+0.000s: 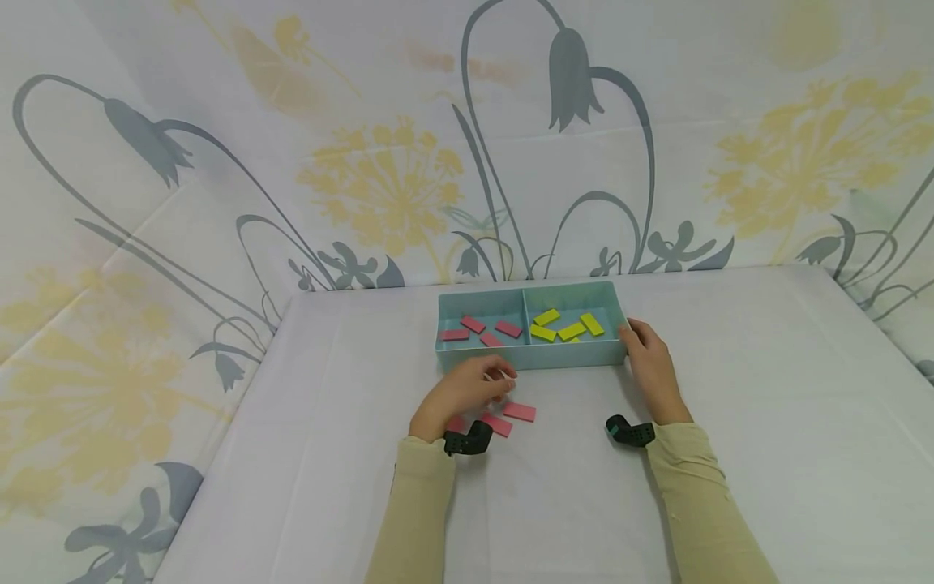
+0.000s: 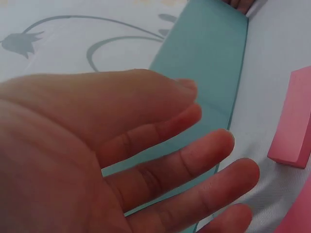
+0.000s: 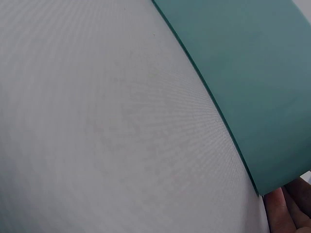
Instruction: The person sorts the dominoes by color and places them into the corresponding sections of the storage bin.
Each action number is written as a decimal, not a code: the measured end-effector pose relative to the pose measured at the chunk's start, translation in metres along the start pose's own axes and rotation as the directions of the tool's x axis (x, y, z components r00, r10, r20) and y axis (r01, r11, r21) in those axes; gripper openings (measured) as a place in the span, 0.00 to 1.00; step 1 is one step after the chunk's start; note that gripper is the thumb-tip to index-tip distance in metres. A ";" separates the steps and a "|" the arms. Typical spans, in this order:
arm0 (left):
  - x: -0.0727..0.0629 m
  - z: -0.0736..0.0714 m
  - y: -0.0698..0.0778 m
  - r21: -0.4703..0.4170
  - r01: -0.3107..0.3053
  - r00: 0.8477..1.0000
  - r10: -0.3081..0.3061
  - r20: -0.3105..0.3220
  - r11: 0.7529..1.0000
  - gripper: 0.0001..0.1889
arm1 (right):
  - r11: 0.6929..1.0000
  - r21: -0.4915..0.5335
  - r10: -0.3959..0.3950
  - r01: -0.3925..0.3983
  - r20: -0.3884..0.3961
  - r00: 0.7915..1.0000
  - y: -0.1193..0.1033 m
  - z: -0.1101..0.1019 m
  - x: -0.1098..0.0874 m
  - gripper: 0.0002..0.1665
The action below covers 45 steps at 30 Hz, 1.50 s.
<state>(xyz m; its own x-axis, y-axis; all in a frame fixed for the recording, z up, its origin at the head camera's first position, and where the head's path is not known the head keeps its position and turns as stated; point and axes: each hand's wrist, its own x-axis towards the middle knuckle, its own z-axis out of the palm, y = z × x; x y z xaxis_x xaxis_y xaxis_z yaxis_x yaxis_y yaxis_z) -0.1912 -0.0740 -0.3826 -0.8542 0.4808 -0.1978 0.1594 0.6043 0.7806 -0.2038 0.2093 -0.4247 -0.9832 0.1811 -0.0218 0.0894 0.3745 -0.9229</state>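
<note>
A teal two-compartment box (image 1: 481,358) stands on the table, a divider (image 1: 526,316) across its middle. Several pink blocks (image 1: 508,329) lie in its left compartment, several yellow blocks (image 1: 571,331) in the right one. My left hand (image 1: 464,388) hovers before the box's front wall, over loose pink blocks (image 1: 520,412) on the table. In the left wrist view, the left hand's fingers (image 2: 204,160) are loosely bent and apart, with nothing between them. At the box's right end, my right hand (image 1: 652,365) holds the corner; only some fingertips (image 3: 279,211) show in the right wrist view.
White cloth (image 1: 562,495) covers the table. Behind and to the left rises a flower-patterned fabric backdrop (image 1: 511,195), close behind the box. Each wrist wears a black camera; the left one (image 1: 469,439) partly overlaps the loose pink blocks in the head view.
</note>
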 end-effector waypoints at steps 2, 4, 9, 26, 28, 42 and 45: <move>0.000 0.001 0.000 0.019 0.009 1.000 -0.010 0.011 1.000 0.13 | 1.000 0.002 -0.003 0.003 0.002 1.000 0.000 0.000 0.000 0.40; 0.000 0.001 0.000 0.037 0.015 1.000 -0.016 0.017 0.999 0.12 | 1.000 0.009 -0.009 0.009 0.005 1.000 -0.001 0.000 -0.001 0.39; -0.001 0.003 0.003 0.108 0.045 0.998 -0.049 0.036 0.993 0.12 | 1.000 0.016 -0.018 0.018 0.013 1.000 -0.001 -0.001 -0.001 0.40; 0.000 0.016 0.012 0.366 0.056 0.996 -0.079 0.047 0.929 0.12 | 1.000 0.026 -0.013 0.012 0.023 1.000 0.001 -0.001 -0.001 0.42; 0.000 0.017 0.012 0.375 0.062 0.995 -0.085 0.043 0.925 0.12 | 1.000 0.026 -0.015 0.014 0.021 1.000 0.001 -0.001 -0.002 0.42; 0.003 0.019 0.010 0.405 0.094 0.993 -0.113 0.022 0.909 0.11 | 1.000 0.023 -0.007 0.007 0.014 1.000 0.001 0.000 -0.001 0.41; 0.003 0.019 0.009 0.397 0.092 0.994 -0.108 0.017 0.913 0.11 | 1.000 0.023 -0.011 0.010 0.015 1.000 0.002 0.000 -0.001 0.41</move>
<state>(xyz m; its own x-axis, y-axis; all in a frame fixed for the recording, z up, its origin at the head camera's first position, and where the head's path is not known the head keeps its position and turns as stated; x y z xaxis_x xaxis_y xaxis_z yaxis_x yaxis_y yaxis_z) -0.1826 -0.0551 -0.3877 -0.8576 0.4240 -0.2910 0.2635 0.8483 0.4593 -0.2026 0.2099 -0.4261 -0.9864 0.1631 -0.0176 0.0755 0.3557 -0.9316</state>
